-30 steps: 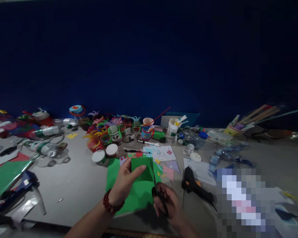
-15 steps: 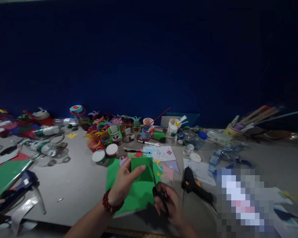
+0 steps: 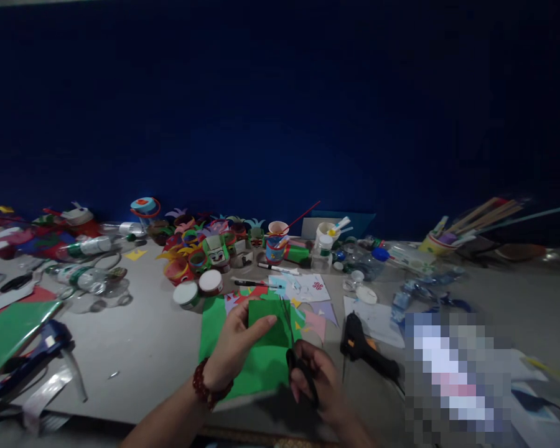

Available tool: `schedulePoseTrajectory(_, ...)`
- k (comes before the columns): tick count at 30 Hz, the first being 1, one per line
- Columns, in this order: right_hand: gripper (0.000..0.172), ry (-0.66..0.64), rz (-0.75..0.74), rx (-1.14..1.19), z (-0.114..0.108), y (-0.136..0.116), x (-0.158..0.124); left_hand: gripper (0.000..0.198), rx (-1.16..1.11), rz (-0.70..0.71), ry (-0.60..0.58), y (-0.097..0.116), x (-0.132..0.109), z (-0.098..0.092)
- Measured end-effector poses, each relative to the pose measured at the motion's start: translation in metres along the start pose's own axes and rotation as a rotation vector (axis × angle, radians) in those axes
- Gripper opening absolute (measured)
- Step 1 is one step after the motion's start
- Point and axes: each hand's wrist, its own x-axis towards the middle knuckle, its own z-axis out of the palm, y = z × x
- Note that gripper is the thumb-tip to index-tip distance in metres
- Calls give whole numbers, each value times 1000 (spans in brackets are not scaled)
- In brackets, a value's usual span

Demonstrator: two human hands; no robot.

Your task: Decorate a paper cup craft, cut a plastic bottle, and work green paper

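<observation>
My left hand (image 3: 236, 348), with a red bead bracelet at the wrist, pinches a small dark green piece of paper (image 3: 266, 314) with the thumb lying across its face. In my right hand (image 3: 320, 376) are black-handled scissors (image 3: 303, 373), their blades pointing away from me along the right edge of the piece. The blades look slightly apart. Beneath both hands a larger bright green sheet (image 3: 256, 373) lies on the table. Colourful paper scraps (image 3: 315, 323) lie beyond it and to its right.
A black glue gun (image 3: 366, 351) lies right of the scissors; a blue one (image 3: 32, 361) is at far left. Two white-lidded jars (image 3: 186, 294), markers (image 3: 256, 284) and decorated paper cups (image 3: 198, 258) stand or lie behind. Plastic bottles (image 3: 81, 277) lie left. A blurred patch covers the lower right.
The small green piece and the scissors have shifted slightly to the right. The scissor blades appear a little further apart than before. Both hands keep their holds.
</observation>
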Motion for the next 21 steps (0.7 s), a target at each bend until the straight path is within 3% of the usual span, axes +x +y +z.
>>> schedulePoseTrajectory(13,58,7,-30,87,-1,18,1,32,-29,-27,19,-2,0,3)
schedulePoseTrajectory(21,60,6,-8,96,3,11,0,36,-31,-43,49,-5,-3,5)
